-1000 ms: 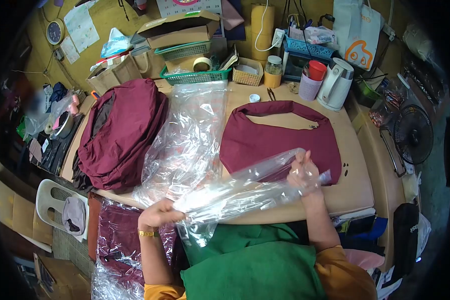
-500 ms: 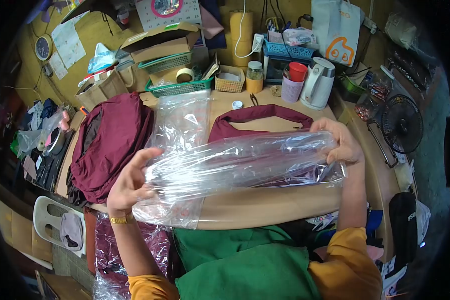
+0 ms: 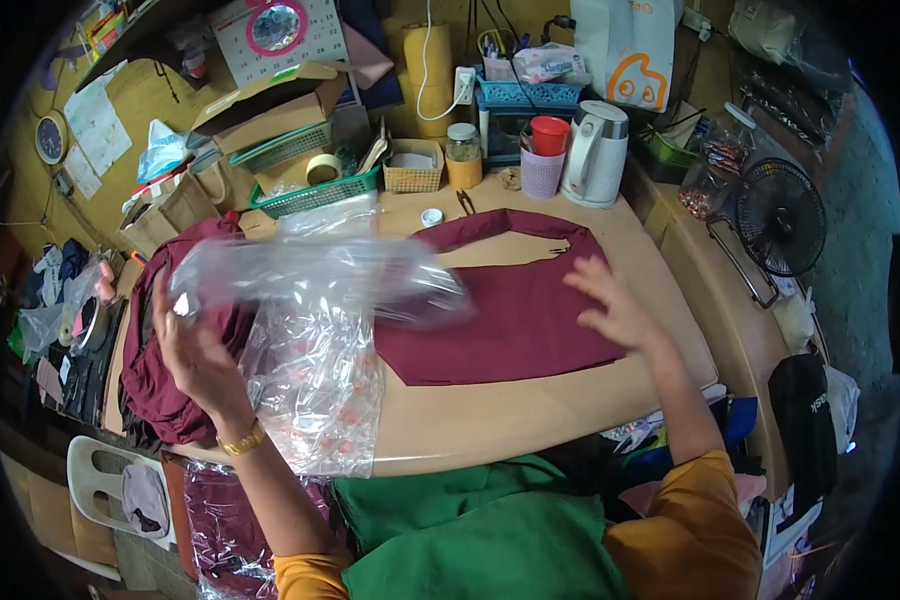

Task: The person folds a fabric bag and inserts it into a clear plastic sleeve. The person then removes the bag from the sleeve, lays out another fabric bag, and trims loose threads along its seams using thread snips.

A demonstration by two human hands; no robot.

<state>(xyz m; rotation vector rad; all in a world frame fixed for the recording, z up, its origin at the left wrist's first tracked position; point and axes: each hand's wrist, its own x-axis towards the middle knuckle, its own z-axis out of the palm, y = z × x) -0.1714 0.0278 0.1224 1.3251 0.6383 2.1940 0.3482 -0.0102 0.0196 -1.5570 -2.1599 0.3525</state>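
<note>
My left hand (image 3: 198, 365) is raised at the left, gripping one end of a clear plastic bag (image 3: 310, 275). The bag stretches out to the right in the air, smeared by motion. My right hand (image 3: 615, 308) is open, fingers spread, above the right side of a maroon fabric bag (image 3: 490, 325). That bag lies flat on the table, its strap looped toward the back. Beside it lies a flat stack of clear printed plastic (image 3: 320, 400), partly under the raised plastic bag. A heap of maroon fabric (image 3: 170, 390) sits behind my left hand.
Along the table's back stand a green basket (image 3: 315, 192), a wicker basket (image 3: 413, 175), a jar (image 3: 463, 155), a purple cup (image 3: 541, 172) and a white kettle (image 3: 597, 155). Pliers (image 3: 466, 201) and a small white lid (image 3: 431, 217) lie nearer. A black fan (image 3: 780, 215) stands right.
My right hand has let go of the plastic bag and opened. My left hand has swung the bag up and left, uncovering more of the maroon bag. The camera view has shifted slightly.
</note>
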